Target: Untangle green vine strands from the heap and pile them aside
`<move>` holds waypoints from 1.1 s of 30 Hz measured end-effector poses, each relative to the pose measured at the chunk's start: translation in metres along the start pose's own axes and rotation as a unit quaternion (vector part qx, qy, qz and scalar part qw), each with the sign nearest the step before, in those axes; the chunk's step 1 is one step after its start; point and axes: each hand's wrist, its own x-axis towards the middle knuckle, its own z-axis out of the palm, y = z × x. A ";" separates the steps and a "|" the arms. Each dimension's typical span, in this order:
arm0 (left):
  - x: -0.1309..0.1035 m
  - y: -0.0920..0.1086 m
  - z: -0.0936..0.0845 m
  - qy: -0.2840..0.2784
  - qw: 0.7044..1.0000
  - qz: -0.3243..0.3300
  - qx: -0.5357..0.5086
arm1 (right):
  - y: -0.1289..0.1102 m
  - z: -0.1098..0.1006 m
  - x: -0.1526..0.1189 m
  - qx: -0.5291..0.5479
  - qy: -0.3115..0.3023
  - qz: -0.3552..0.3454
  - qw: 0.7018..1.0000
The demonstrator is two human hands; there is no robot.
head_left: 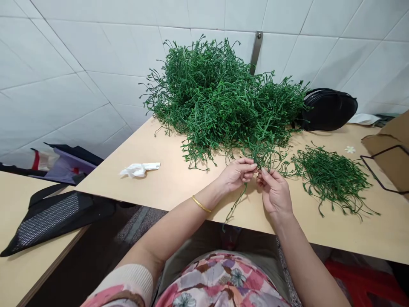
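My left hand (239, 174) is closed in a pinch on a thin green artificial plant stem (235, 205), whose loose end hangs down toward the table's front edge. Close beside it, my right hand (275, 189) pinches too, with its fingertips at the green strands; which strand it grips is partly hidden by the fingers. Right behind both hands rises a large tangled heap of green artificial stems (220, 98) with small budded tips. To the right of my right hand lies a smaller, flatter pile of such stems (332, 177).
On the wooden table (166, 192) lie a crumpled white tissue (139, 169) at left and a small white flower (350, 149) at right. A black pouch (330, 108) stands against the tiled wall. A cardboard box (394, 140) is at the right edge, a black mesh bag (47, 217) far left.
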 end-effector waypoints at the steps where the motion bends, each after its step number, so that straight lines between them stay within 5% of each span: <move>1: 0.000 0.000 0.000 -0.004 1.000 -0.007 -0.001 | 0.000 0.000 0.000 0.016 0.006 0.004 1.000; 7: -0.002 -0.001 0.001 -0.031 0.998 -0.042 -0.017 | -0.006 -0.004 0.004 0.084 -0.025 0.069 0.994; 11: -0.002 0.000 -0.002 -0.020 0.999 -0.027 0.004 | -0.008 -0.016 0.007 -0.034 -0.102 0.040 0.993; 18: -0.002 0.000 -0.003 -0.020 0.999 -0.009 0.050 | -0.008 -0.031 0.001 -0.208 -0.103 -0.043 0.972; 21: 0.002 -0.001 -0.007 -0.005 0.998 -0.012 0.068 | -0.014 -0.034 -0.007 -0.310 -0.113 -0.093 0.939; 25: 0.005 0.002 -0.010 -0.003 0.998 -0.029 0.052 | -0.025 -0.039 -0.012 -0.403 -0.037 -0.276 0.872; 30: 0.003 0.005 -0.009 -0.022 0.997 -0.060 0.032 | -0.025 -0.039 -0.007 -0.458 -0.167 -0.408 0.772; 33: 0.003 0.004 -0.008 -0.028 0.997 -0.062 0.028 | -0.016 -0.037 -0.005 -0.502 -0.152 -0.394 0.755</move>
